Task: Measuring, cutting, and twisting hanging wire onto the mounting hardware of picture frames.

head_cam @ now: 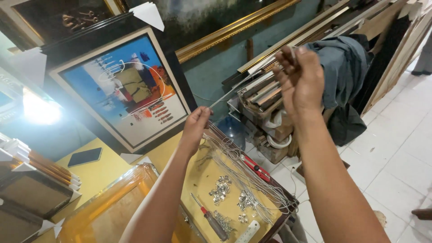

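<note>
Both hands are raised above the yellow table [101, 173]. The left hand [196, 126] pinches one end of a single pale cord [234, 90]; the right hand [300, 76] grips the other end between closed fingers, holding the cord taut. Below lie one bundle of loose cords [243, 173], one red-handled screwdriver [210, 222], one red utility knife [254, 167] and three small heaps of metal hangers [220, 190]. One framed abstract painting [123, 90] leans behind.

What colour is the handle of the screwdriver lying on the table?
Red and black. The screwdriver lies on the yellow table; the head view shows it clearly.
</note>
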